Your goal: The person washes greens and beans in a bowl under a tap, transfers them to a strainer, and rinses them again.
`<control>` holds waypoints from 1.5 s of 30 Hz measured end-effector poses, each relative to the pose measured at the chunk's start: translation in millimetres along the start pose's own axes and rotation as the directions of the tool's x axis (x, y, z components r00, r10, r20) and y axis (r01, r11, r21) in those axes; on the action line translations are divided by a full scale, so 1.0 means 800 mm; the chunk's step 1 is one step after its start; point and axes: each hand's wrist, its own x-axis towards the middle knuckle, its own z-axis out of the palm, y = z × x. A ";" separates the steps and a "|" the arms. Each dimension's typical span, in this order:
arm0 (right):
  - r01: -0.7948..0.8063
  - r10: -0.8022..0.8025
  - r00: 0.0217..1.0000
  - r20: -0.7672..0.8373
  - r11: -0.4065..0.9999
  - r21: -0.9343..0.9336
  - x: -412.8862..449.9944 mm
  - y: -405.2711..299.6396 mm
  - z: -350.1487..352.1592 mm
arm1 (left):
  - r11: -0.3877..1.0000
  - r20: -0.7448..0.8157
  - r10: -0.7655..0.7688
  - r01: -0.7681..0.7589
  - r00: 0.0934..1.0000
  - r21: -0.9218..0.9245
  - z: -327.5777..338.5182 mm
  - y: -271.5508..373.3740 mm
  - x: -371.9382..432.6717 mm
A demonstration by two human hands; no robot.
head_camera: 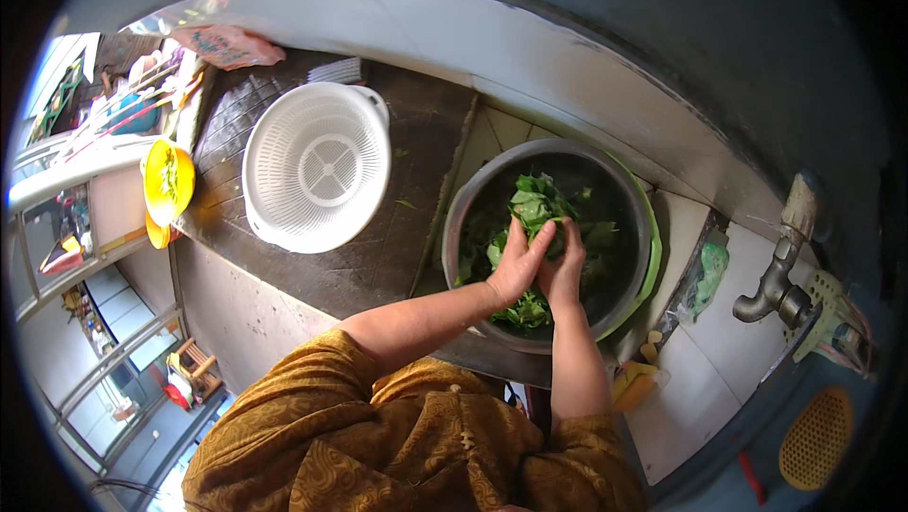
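Observation:
A bunch of green leafy vegetables (533,198) is pressed between my left hand (518,264) and my right hand (565,264), over a large metal basin (461,214). The hands meet near the basin's middle, fingers pointing away from me. More leaves (526,312) lie in the basin, some under my wrists, and others look dark beneath the water. A green plastic basin rim (654,249) shows around the metal basin's right side. To the left, a white plastic colander (319,168) stands on the dark counter with nothing in it.
A yellow bowl (183,182) with green pieces sits at the counter's left edge. A pink plastic bag (230,47) lies at the far left corner. On the right are a metal tap (773,292), a green mesh scrubber (711,272) and a yellow perforated plastic item (816,437). A wall runs behind.

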 end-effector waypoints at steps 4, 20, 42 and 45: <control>-0.036 0.040 0.998 -0.040 0.996 0.084 -0.018 -0.057 0.016 | 0.995 0.013 0.100 -0.100 0.995 -0.012 0.000 0.073 -0.047; 0.211 -0.134 0.889 0.439 0.968 -0.132 0.033 -0.137 0.321 | 0.861 -0.288 0.330 -0.162 0.899 0.481 -0.332 0.181 -0.047; 0.396 -0.236 0.910 0.342 0.740 -0.543 0.019 -0.001 0.160 | 0.399 -0.244 0.602 -0.021 0.760 0.917 -0.271 0.150 -0.096; 0.388 -0.327 0.919 0.219 0.848 -0.362 0.000 0.015 0.130 | 0.120 -0.056 0.728 -0.046 0.683 0.992 -0.239 0.163 -0.103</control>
